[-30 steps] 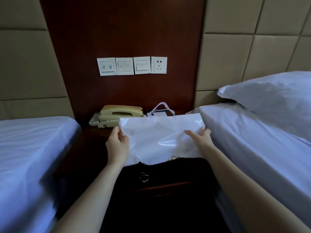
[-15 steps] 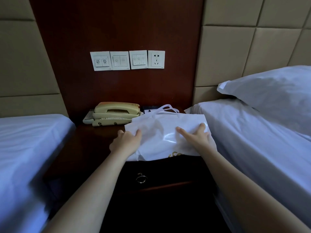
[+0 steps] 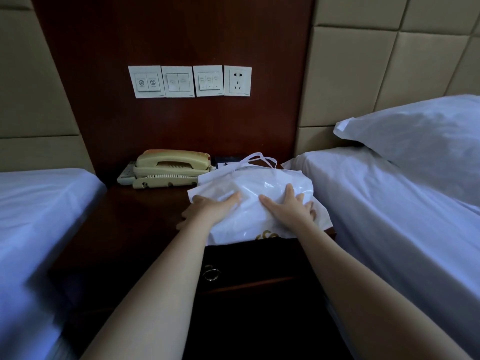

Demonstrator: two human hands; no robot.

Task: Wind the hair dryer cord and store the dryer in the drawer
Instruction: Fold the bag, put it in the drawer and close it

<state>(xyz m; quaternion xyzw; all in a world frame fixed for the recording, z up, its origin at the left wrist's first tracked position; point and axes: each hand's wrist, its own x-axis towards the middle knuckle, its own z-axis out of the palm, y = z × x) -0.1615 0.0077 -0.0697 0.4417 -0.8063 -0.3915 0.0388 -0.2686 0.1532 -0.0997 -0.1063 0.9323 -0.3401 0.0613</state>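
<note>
Your left hand (image 3: 211, 207) and right hand (image 3: 288, 209) lie flat, fingers spread, on the white bag (image 3: 259, 188) on the worktop (image 3: 135, 216). No dryer or cord shows, perhaps bagged; the drawer (image 3: 259, 266) sits closed, so storing remains.

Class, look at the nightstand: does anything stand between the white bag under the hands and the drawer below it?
The drawer front itself: it looks shut, ring pull untouched. Both hands, left and right, press flat on the white bag.
</note>
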